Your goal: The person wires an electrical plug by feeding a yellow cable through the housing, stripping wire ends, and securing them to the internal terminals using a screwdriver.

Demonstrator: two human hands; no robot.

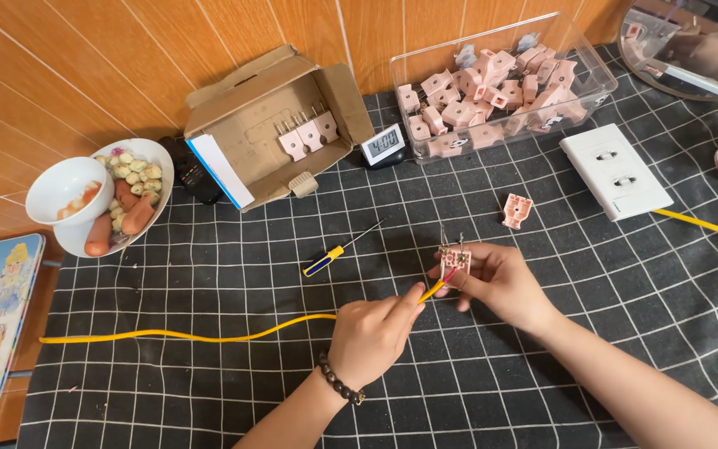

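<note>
Left hand (373,333) pinches one yellow cable (209,335); right hand (496,283) grips one pink plug half (454,258), seemingly two-pronged.

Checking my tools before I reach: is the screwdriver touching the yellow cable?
Apart. The head view shows bare checked cloth between the screwdriver and the yellow cable.

Both forearms reach in from 6 o'clock. The left hand (373,333), a bead bracelet on its wrist, is curled, fingers pinched toward 2 o'clock. The right hand (496,283) is curled, fingers pinched toward 10 o'clock.
</note>
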